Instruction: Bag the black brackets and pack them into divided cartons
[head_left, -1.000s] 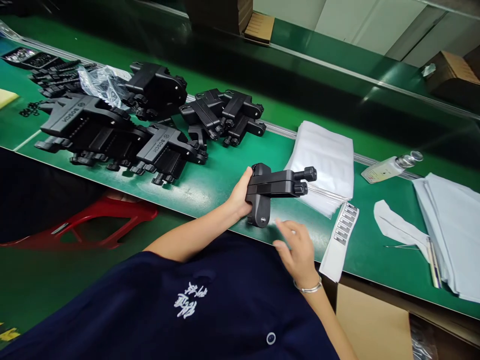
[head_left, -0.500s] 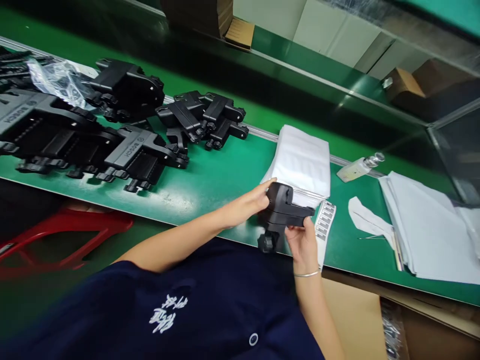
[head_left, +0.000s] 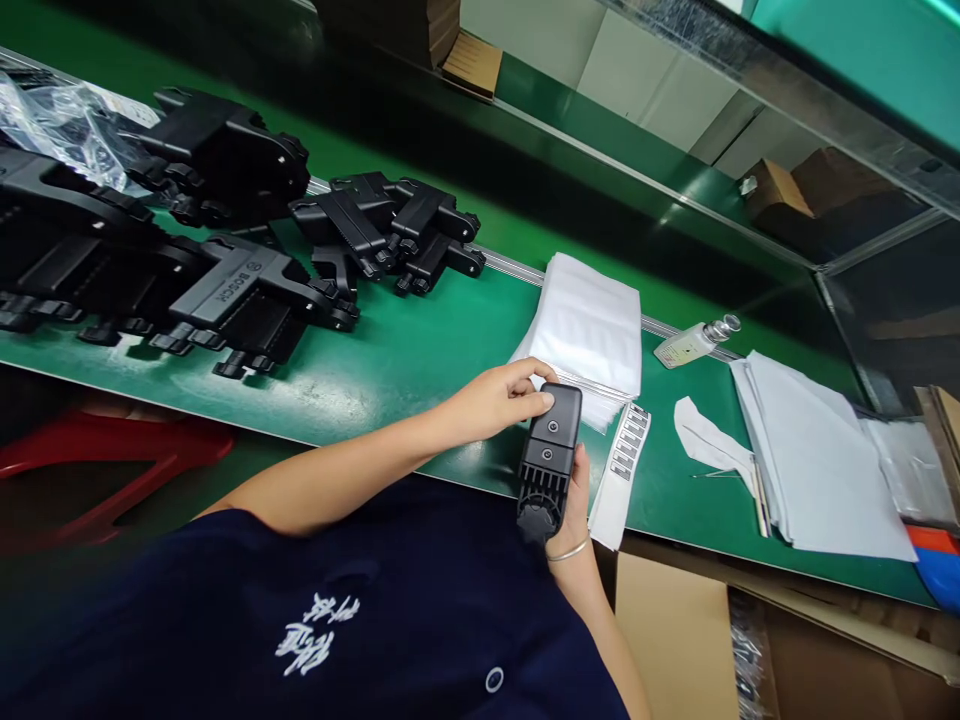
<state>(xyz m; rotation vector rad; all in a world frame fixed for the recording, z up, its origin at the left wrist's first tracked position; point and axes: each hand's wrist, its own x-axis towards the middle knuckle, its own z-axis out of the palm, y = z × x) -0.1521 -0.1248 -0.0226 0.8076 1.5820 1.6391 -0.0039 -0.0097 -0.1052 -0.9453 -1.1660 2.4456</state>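
Between my hands is a black plastic clamp bracket (head_left: pixel 551 440), its narrow face with two screws turned up and its knob toward me. My left hand (head_left: pixel 506 400) pinches the far end between thumb and fingers. My right hand (head_left: pixel 574 500) grips it from the right and below; most of those fingers are hidden behind it. Just beyond lies a stack of white plastic bags (head_left: pixel 592 315). A strip of printed labels (head_left: pixel 626 455) lies right of my right hand.
Several black clamp brackets (head_left: pixel 255 290), some marked BOSCH, crowd the left of the green bench (head_left: pixel 420 350). To the right are a small bottle (head_left: pixel 694 343), a torn white piece (head_left: pixel 705 435) and white sheets (head_left: pixel 832 460). A cardboard box (head_left: pixel 667 640) stands below the edge.
The bracket has been turned so that its screwed narrow face shows. My right hand has moved left and down around it. The whole view has shifted slightly.
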